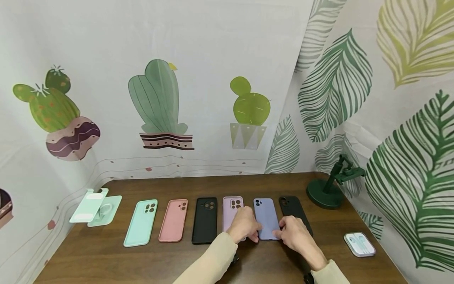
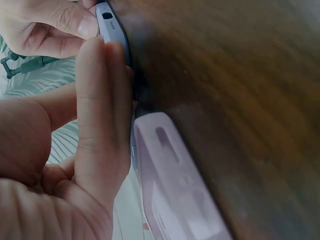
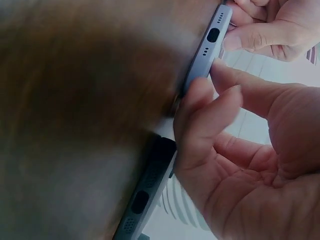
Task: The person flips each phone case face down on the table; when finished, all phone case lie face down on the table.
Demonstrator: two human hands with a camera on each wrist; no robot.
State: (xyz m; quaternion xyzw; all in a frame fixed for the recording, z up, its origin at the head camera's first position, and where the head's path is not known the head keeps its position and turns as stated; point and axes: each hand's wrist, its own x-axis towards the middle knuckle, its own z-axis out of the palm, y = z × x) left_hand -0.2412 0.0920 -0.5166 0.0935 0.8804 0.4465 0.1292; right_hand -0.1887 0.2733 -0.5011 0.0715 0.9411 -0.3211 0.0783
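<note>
A periwinkle phone case (image 1: 267, 217) lies back up on the table between both hands, its camera cutouts at the far end. My left hand (image 1: 245, 224) pinches its near left corner, thumb at the edge and fingers along the side. At the near right corner, my right hand (image 1: 293, 233) pinches the case with thumb and fingertips. The right wrist view shows the charging-port end of the periwinkle case (image 3: 210, 45) between the two hands. A lilac phone case (image 1: 230, 211) lies partly under my left wrist. Beside my right hand is a black phone case (image 1: 293, 207), partly covered.
Further left in the row lie a black case (image 1: 204, 221), a pink case (image 1: 173, 221) and a mint case (image 1: 141, 223). A mint folding stand (image 1: 93, 208) is at the left edge. On the right are a dark green phone stand (image 1: 326, 191) and boxed earphones (image 1: 359, 243).
</note>
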